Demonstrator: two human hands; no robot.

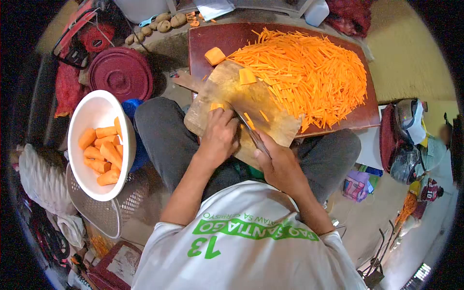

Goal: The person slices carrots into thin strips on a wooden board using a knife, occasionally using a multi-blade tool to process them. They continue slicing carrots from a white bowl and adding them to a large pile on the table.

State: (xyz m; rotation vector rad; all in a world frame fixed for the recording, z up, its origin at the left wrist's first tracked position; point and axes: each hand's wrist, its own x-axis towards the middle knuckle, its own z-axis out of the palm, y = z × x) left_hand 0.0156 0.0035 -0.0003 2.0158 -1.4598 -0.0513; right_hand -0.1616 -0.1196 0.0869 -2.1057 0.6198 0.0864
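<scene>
Sitting at left, a white bowl (92, 108) holds peeled carrots (112, 153); to its right, on a wooden board (208, 89), the left hand (220, 137) has fingers curled together at a carrot piece (216, 106); the right hand (279, 159) has fingers clamped around a knife (257, 138), blade angled far left; at far right, carrot strips (314, 72) lie heaped on a red tabletop (207, 38)

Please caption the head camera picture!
Left hand steadies carrot piece on board, right hand holds knife; carrot sticks heaped nearby.

A makeshift food-preparation space, by its heaped carrot strips (314, 72), cutting board (220, 89) and loose potatoes (178, 20).
</scene>
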